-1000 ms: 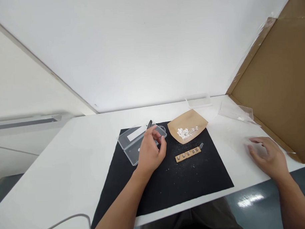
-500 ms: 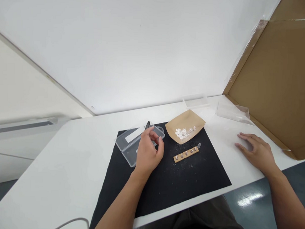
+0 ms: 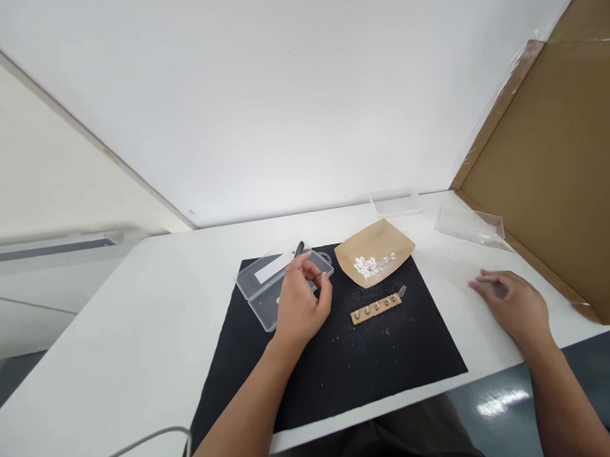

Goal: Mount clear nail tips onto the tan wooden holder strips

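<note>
My left hand [image 3: 305,295] is over an open clear plastic case [image 3: 265,310], its fingers curled. A dark-ended, pen-like tool [image 3: 299,247] juts out past its index finger; the rest is hidden by the hand. On the white table at the right, my right hand [image 3: 518,308] has its thumb and index fingertips together. Anything between them is too small to make out. Between the hands, on the black mat [image 3: 370,379], lies a narrow tan strip [image 3: 376,308] with several small metal studs. At its right end is a small translucent piece [image 3: 402,290].
A tan paper tray [image 3: 385,236] holds a heap of small white bits [image 3: 369,266]. Behind it stands a clear open box [image 3: 397,205]; another clear box [image 3: 470,226] is farther right. Cardboard [image 3: 543,180] walls the right side. A cable [image 3: 152,434] crosses the table's front left.
My right hand's thumb and index finger have drawn together on the table; they were apart before. My left hand keeps its place over the case. The view has shifted slightly.
</note>
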The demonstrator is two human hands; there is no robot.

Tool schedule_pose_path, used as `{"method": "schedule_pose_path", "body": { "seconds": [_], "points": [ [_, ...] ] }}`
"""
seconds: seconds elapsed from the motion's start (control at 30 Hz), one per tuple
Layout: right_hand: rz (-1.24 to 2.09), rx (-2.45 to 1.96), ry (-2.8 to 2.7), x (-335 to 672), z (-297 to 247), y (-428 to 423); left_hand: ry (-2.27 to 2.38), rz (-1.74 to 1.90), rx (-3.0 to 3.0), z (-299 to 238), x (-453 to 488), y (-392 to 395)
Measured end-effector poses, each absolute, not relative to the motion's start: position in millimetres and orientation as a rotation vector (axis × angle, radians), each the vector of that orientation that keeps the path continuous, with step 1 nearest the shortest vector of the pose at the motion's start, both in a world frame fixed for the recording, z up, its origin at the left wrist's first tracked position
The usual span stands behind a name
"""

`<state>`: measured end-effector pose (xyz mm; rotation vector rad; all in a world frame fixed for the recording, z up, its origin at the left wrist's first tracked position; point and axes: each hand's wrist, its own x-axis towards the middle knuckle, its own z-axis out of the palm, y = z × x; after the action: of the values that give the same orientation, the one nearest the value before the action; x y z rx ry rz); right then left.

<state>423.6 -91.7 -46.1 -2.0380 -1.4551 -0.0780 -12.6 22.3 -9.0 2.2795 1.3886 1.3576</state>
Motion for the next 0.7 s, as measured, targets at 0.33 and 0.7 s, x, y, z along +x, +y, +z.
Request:
{"method": "schedule_pose_path", "body": {
  "seconds": [0.33,0.7],
  "points": [
    [0.040,-2.035,-1.207,413.0,-42.8,-94.8,1.378,1.324,2.307,-7.2,-11.6,20.5],
    [-0.349,-1.836,-0.958,379.1,3.7,-98.7,1.315,1.398,2.364,2.0,-6.5,14.7]
  ]
}}
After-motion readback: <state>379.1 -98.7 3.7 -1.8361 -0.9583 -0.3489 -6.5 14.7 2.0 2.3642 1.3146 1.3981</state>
